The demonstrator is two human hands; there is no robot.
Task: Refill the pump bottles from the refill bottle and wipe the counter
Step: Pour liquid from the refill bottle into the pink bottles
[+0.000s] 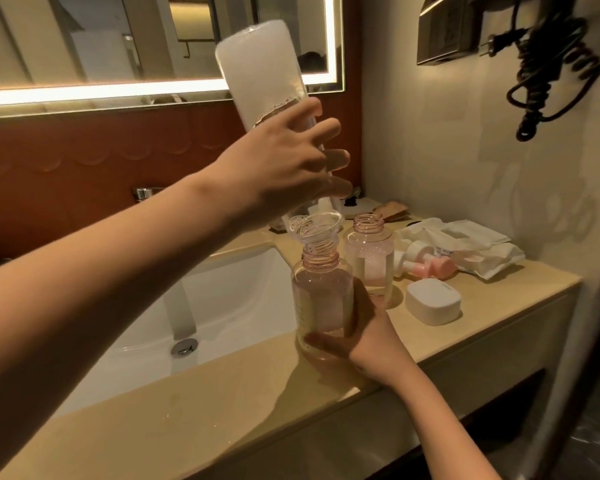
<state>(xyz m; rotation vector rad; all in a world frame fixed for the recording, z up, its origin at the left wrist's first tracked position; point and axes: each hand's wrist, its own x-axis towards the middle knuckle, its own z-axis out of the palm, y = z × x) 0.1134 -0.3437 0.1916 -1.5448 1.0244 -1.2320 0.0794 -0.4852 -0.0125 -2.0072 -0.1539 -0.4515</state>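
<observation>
My left hand (284,164) grips the clear refill bottle (260,74), upended, its foamy base up and its mouth over a clear funnel (314,226). The funnel sits in the neck of the near pump bottle (321,299), a clear pink-tinted bottle without its pump, holding liquid. My right hand (364,334) holds this bottle low down on the beige counter (194,420). A second open pump bottle (369,258) stands just behind it, partly filled. Two pump heads (426,263), white and pink, lie on the counter to the right.
A white sink basin (222,306) with a drain plug lies left of the bottles. A white soap case (432,301) sits right of them, with wipe packets (471,247) behind. A lit mirror hangs above; a black coiled cord (555,67) hangs on the right wall.
</observation>
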